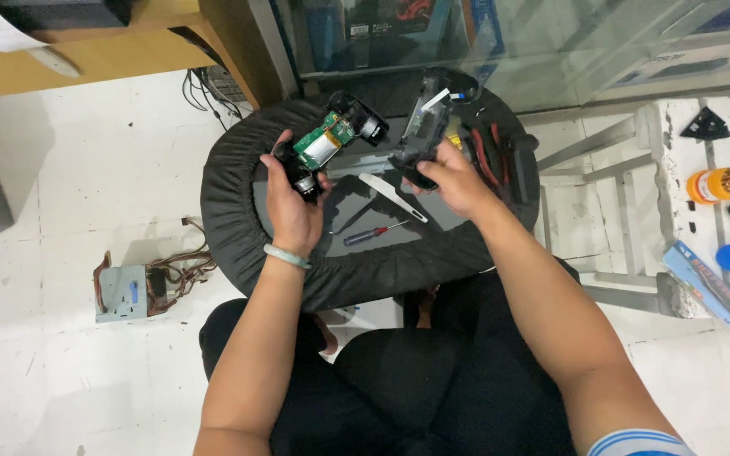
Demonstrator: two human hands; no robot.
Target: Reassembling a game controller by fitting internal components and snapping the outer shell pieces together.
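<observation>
left hand (291, 207) holds controller board (328, 142) pointing up-right.

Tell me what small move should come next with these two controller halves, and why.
Probably set the shell half in the right hand down on the black round table. The left hand holds the board half, and the screwdriver lies between both hands, needing a free hand.

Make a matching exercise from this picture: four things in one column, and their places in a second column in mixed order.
Things:
1. circuit-board half of the controller
2. black shell half
3. screwdriver
4. metal box with wires

Places:
A. on the floor
B. in the left hand
C. lying on the round black tray
D. in the right hand

Pairs: 1-B, 2-D, 3-C, 4-A
</observation>
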